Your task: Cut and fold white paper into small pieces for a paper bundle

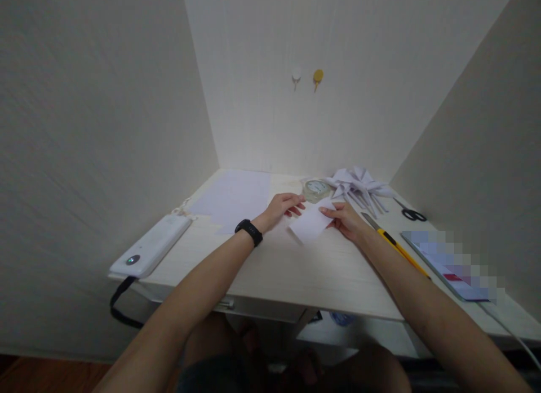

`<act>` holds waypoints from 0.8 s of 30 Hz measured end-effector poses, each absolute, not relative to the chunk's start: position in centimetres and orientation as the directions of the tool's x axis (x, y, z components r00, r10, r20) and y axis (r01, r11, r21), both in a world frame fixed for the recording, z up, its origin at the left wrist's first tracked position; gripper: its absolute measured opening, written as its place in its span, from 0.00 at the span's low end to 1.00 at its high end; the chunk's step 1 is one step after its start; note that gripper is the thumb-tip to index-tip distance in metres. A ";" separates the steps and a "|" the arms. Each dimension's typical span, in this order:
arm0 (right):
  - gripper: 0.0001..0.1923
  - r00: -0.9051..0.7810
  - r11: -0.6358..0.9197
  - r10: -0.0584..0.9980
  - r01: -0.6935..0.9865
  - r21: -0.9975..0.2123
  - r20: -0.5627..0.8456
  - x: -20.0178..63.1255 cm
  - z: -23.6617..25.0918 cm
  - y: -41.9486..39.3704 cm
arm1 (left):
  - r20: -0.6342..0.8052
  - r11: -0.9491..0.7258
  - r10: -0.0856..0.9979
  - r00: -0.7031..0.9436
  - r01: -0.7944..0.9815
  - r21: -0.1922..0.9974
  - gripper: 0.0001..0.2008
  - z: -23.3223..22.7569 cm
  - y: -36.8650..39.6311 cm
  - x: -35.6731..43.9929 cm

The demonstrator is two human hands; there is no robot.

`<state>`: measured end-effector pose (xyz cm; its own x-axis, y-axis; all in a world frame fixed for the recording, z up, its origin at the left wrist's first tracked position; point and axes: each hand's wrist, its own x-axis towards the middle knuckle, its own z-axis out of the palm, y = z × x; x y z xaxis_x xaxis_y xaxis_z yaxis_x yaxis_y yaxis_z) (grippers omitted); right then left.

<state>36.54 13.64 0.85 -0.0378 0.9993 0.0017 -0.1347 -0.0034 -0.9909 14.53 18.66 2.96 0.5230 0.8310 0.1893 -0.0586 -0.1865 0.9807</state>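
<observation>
Pale bench (pixel 296 269), corner walls. Small paper sheet (pixel 310 223) at centre, pinched by left hand (pixel 281 208) at 10 o'clock edge, right hand (pixel 345 219) at 3 o'clock. Probably light, floppy, creases easily; best gripped at edges.

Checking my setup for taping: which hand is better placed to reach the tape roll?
Left, probably. The left hand has fingertips just short of the tape roll, while the right hand pinches the paper slip and lies farther below it.
</observation>
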 end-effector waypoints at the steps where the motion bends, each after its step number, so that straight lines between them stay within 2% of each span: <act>1: 0.17 -0.048 -0.006 0.999 -0.132 -0.991 0.001 36.5 0.9 13.6 | 0.166 -0.182 0.811 0.561 -0.028 0.983 0.17 2.9 18.4 14.6; 5: 0.18 -0.062 -0.021 0.998 -0.154 -0.988 -0.012 36.0 1.2 13.2 | 0.085 -0.152 0.784 0.615 0.057 0.987 0.06 2.8 17.4 15.3; 8: 0.20 -0.028 -0.012 1.000 -0.210 -0.978 -0.006 35.7 1.5 13.1 | 0.051 -0.114 0.801 0.597 0.068 0.991 0.03 2.8 17.1 15.5; 13: 0.18 0.017 0.007 1.000 -0.243 -0.970 0.003 35.8 1.4 13.3 | 0.057 -0.115 0.843 0.535 0.076 0.990 0.05 2.6 17.4 15.4; 17: 0.14 0.025 -0.003 1.000 -0.203 -0.979 -0.008 35.8 1.2 13.3 | 0.014 -0.076 0.818 0.575 0.083 0.994 0.09 2.5 17.5 15.3; 21: 0.15 -0.058 -0.051 0.997 -0.158 -0.986 -0.042 35.4 1.4 12.9 | 0.024 -0.058 0.802 0.597 0.037 0.998 0.14 2.5 17.4 15.4; 24: 0.18 -0.130 -0.098 0.988 -0.124 -0.988 -0.081 35.0 1.6 12.5 | 0.039 -0.061 0.818 0.574 0.019 0.998 0.14 2.3 17.4 15.5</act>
<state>35.01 12.54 1.61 -0.1298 0.9882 -0.0813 -0.1237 -0.0975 -0.9875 15.53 17.38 2.33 0.5736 0.8182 0.0391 0.0195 -0.0613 0.9979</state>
